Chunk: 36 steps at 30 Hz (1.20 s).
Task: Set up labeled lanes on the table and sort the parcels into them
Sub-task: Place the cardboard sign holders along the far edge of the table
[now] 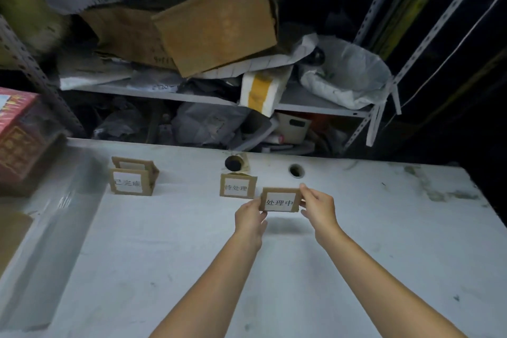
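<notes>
Above the table (356, 255), both hands pinching label card (279, 199), its base hidden

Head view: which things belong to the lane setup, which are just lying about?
In the job: 处理中 label card, held by left hand and right hand; standing 待处理 card; standing 已完成 card; table.
Lying about: cardboard box, taped foam box and plastic bag on the shelf; red box at left.

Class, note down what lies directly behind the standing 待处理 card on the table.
A dark round hole in the white table lies just behind the 待处理 card, with a brown cardboard flap at its edge. The card's face hides whatever props it up.
</notes>
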Each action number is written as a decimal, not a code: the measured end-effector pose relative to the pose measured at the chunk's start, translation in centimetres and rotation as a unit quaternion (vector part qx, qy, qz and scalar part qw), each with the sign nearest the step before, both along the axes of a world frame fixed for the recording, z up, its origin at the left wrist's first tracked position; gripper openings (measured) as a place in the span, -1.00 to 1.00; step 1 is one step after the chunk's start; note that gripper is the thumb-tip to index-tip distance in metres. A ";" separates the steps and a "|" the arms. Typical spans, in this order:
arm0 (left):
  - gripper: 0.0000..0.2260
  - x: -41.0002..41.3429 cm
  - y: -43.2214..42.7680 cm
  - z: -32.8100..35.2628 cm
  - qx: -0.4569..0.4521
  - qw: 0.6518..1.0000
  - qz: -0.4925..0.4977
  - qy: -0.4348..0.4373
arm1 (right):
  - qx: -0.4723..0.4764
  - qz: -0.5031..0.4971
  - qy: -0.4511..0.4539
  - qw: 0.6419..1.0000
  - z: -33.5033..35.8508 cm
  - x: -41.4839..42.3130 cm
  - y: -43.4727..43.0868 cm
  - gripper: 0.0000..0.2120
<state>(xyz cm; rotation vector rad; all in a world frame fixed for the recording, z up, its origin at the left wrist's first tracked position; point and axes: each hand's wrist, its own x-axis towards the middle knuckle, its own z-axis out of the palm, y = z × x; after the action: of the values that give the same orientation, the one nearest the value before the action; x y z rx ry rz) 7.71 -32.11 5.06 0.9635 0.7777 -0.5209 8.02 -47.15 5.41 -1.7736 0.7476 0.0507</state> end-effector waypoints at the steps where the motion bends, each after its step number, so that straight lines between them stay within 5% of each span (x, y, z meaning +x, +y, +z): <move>1: -0.89 0.3 -1.7 -0.3 0.006 1.000 -0.001 0.007 | -0.002 -0.002 0.000 1.000 -0.5 0.4 -1.7 -0.66; 13: -0.82 4.8 -13.0 -5.9 0.134 0.990 -0.052 -0.011 | -0.004 0.009 0.017 1.000 -6.7 5.0 -12.7 -0.64; 24: -0.77 5.0 -15.8 -5.9 0.125 0.989 -0.079 -0.012 | 0.016 0.009 0.032 0.999 -7.8 5.9 -15.8 -0.66; 31: -0.79 -0.3 -8.1 -4.5 0.170 0.977 -0.129 -0.004 | -0.120 0.000 -0.081 0.990 -4.0 3.4 -13.9 -0.73; 36: -0.80 -4.5 5.3 -3.9 0.243 0.967 -0.072 0.028 | -0.086 0.111 -0.133 0.981 -0.9 3.0 -3.0 -0.80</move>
<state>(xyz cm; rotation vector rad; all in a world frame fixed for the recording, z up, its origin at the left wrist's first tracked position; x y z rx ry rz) 3.20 -26.82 1.14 1.4732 0.9115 -0.4922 11.04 -50.19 4.50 -1.9738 0.3688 -0.1032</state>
